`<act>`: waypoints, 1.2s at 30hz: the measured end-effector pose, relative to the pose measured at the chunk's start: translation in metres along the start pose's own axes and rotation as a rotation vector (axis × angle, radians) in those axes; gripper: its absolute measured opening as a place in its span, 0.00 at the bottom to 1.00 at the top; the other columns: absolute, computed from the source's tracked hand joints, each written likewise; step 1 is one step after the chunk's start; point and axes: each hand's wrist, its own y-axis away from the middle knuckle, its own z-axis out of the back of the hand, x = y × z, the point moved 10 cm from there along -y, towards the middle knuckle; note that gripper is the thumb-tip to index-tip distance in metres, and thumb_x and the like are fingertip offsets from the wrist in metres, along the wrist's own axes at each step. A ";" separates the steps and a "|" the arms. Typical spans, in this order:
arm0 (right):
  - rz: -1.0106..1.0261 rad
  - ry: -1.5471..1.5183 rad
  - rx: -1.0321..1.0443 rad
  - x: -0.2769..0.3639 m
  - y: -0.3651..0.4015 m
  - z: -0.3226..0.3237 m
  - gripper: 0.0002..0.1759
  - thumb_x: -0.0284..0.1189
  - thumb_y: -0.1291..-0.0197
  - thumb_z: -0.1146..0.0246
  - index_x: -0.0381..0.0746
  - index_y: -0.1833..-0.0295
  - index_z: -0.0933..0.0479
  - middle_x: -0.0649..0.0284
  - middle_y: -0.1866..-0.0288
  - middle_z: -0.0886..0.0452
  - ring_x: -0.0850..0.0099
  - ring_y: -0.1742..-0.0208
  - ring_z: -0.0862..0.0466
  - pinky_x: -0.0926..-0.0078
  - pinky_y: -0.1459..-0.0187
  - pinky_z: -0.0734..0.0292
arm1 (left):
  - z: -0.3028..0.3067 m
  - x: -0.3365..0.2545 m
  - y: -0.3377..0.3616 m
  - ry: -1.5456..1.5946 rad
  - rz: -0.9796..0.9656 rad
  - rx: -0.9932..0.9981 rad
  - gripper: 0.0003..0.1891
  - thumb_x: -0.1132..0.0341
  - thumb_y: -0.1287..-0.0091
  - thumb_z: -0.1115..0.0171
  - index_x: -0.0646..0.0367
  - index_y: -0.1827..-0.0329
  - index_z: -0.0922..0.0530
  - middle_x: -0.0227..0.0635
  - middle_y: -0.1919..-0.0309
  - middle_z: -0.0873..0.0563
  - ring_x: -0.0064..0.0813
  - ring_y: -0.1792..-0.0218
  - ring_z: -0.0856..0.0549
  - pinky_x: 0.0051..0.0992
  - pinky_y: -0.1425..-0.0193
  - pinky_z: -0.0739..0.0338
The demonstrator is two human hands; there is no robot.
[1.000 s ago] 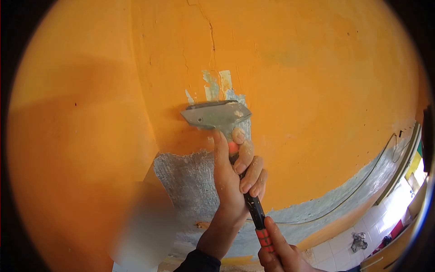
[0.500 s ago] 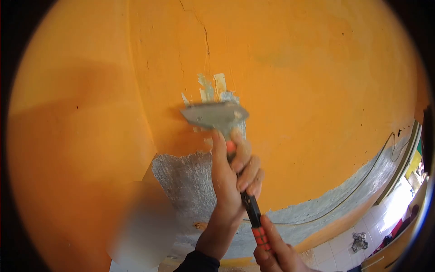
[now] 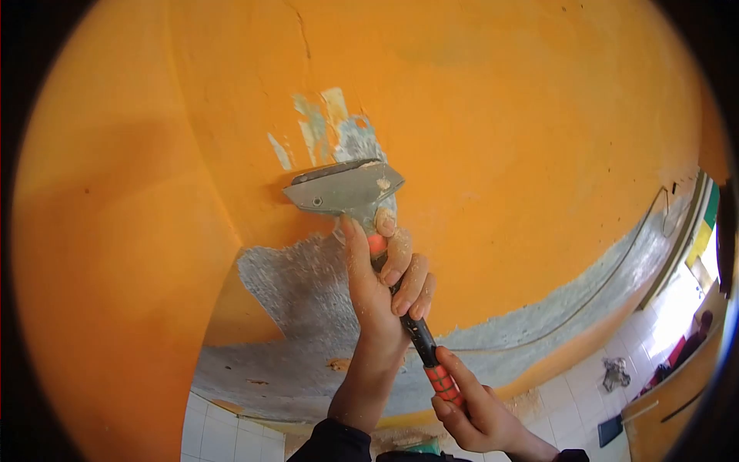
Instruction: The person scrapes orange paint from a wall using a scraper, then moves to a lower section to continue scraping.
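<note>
Orange wall [image 3: 500,169] ran cracked above pale streaks [image 3: 335,106] and bare grey plaster [image 3: 308,289], white tiles [image 3: 566,396] below. Scraper [image 3: 339,192] lay against it, my left hand [image 3: 385,289] clenched high on the handle [image 3: 420,339], right hand [image 3: 485,416] gripping the low end. Blade sat lower under the streaks than a second before, more grey showing above.

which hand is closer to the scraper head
Left. The left hand grips the handle just below the scraper head; the right hand is at the handle's far end.
</note>
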 end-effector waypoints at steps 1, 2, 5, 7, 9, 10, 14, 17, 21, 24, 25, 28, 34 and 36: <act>-0.040 0.055 0.021 -0.018 0.002 -0.007 0.37 0.25 0.34 0.47 0.34 0.25 0.57 0.65 0.75 0.29 0.79 0.78 0.31 0.80 0.71 0.33 | 0.007 0.003 0.004 -0.048 0.008 0.010 0.23 0.41 0.26 0.65 0.51 0.60 0.33 0.19 0.87 0.40 0.13 0.95 0.44 0.15 0.94 0.43; 0.018 0.107 -0.032 -0.032 0.007 -0.013 0.36 0.27 0.35 0.44 0.31 0.27 0.54 0.66 0.77 0.29 0.78 0.78 0.29 0.80 0.72 0.33 | 0.017 0.008 0.010 -0.044 0.022 0.003 0.23 0.41 0.26 0.65 0.51 0.60 0.33 0.19 0.87 0.40 0.13 0.95 0.44 0.15 0.94 0.43; -0.230 -0.024 -0.048 -0.101 0.034 -0.040 0.35 0.28 0.35 0.44 0.32 0.27 0.52 0.66 0.76 0.29 0.79 0.77 0.28 0.80 0.72 0.32 | 0.065 0.032 0.045 -0.010 0.109 -0.043 0.25 0.39 0.27 0.66 0.52 0.60 0.33 0.19 0.87 0.40 0.14 0.95 0.43 0.16 0.93 0.43; -0.353 -0.082 -0.085 -0.145 0.056 -0.059 0.31 0.29 0.34 0.44 0.33 0.30 0.46 0.67 0.75 0.28 0.80 0.77 0.28 0.80 0.72 0.32 | 0.106 0.046 0.075 -0.124 0.158 -0.109 0.26 0.38 0.28 0.65 0.53 0.58 0.33 0.20 0.86 0.38 0.14 0.95 0.42 0.17 0.93 0.42; -0.424 -0.120 -0.068 -0.194 0.078 -0.083 0.26 0.32 0.34 0.43 0.36 0.34 0.38 0.59 0.76 0.22 0.71 0.75 0.19 0.74 0.69 0.25 | 0.143 0.058 0.105 -0.200 0.188 -0.179 0.27 0.36 0.29 0.65 0.53 0.58 0.33 0.20 0.86 0.39 0.14 0.94 0.42 0.17 0.93 0.42; -0.431 -0.207 -0.116 -0.200 0.083 -0.089 0.21 0.34 0.33 0.43 0.36 0.39 0.34 0.64 0.75 0.24 0.77 0.76 0.23 0.78 0.70 0.28 | 0.160 0.062 0.118 -0.282 0.211 -0.224 0.28 0.35 0.30 0.64 0.53 0.57 0.33 0.20 0.86 0.39 0.15 0.94 0.42 0.18 0.92 0.42; -0.491 -0.453 -0.150 -0.236 0.105 -0.118 0.17 0.37 0.32 0.44 0.37 0.45 0.28 0.74 0.76 0.31 0.85 0.76 0.32 0.83 0.72 0.34 | 0.196 0.077 0.150 -0.361 0.322 -0.235 0.29 0.34 0.32 0.62 0.53 0.59 0.33 0.22 0.84 0.37 0.16 0.93 0.40 0.19 0.91 0.39; -0.577 -0.489 -0.171 -0.265 0.121 -0.135 0.17 0.39 0.31 0.47 0.37 0.48 0.28 0.73 0.76 0.30 0.85 0.76 0.31 0.83 0.72 0.34 | 0.213 0.086 0.165 -0.373 0.360 -0.215 0.28 0.34 0.32 0.61 0.53 0.61 0.33 0.22 0.84 0.37 0.17 0.92 0.39 0.19 0.90 0.40; -0.571 -0.508 -0.249 -0.279 0.125 -0.141 0.17 0.42 0.29 0.50 0.38 0.57 0.28 0.73 0.78 0.31 0.84 0.78 0.31 0.83 0.74 0.34 | 0.220 0.089 0.171 -0.414 0.372 -0.304 0.27 0.34 0.32 0.59 0.52 0.65 0.33 0.23 0.84 0.37 0.17 0.92 0.38 0.19 0.90 0.40; -0.580 -0.481 -0.260 -0.289 0.130 -0.143 0.18 0.44 0.29 0.50 0.38 0.60 0.30 0.73 0.78 0.31 0.84 0.79 0.31 0.83 0.75 0.34 | 0.231 0.095 0.181 -0.454 0.409 -0.366 0.28 0.33 0.33 0.57 0.52 0.67 0.34 0.23 0.84 0.37 0.17 0.92 0.39 0.19 0.90 0.42; -0.587 -0.489 -0.263 -0.291 0.132 -0.146 0.18 0.44 0.29 0.50 0.38 0.60 0.30 0.73 0.78 0.31 0.84 0.79 0.31 0.83 0.75 0.34 | 0.240 0.100 0.187 -0.451 0.446 -0.369 0.28 0.33 0.34 0.57 0.52 0.67 0.35 0.22 0.84 0.37 0.16 0.92 0.39 0.19 0.90 0.43; -0.635 -0.508 -0.213 -0.293 0.133 -0.153 0.20 0.46 0.29 0.51 0.38 0.61 0.30 0.71 0.79 0.31 0.83 0.79 0.31 0.82 0.76 0.34 | 0.247 0.103 0.194 -0.484 0.477 -0.389 0.28 0.32 0.34 0.57 0.51 0.68 0.35 0.21 0.85 0.38 0.15 0.92 0.41 0.19 0.90 0.46; -0.579 -0.317 -0.220 -0.288 0.138 -0.154 0.19 0.43 0.29 0.52 0.37 0.62 0.29 0.67 0.79 0.29 0.79 0.77 0.29 0.76 0.73 0.32 | 0.249 0.096 0.203 -0.636 0.443 -0.483 0.28 0.33 0.32 0.58 0.51 0.70 0.37 0.20 0.86 0.39 0.14 0.92 0.42 0.18 0.91 0.48; -0.615 -0.284 -0.195 -0.294 0.141 -0.156 0.18 0.41 0.30 0.51 0.36 0.64 0.29 0.68 0.79 0.29 0.78 0.76 0.29 0.75 0.71 0.32 | 0.243 0.090 0.201 -0.696 0.405 -0.516 0.27 0.34 0.32 0.59 0.51 0.70 0.37 0.20 0.86 0.39 0.14 0.92 0.42 0.18 0.91 0.48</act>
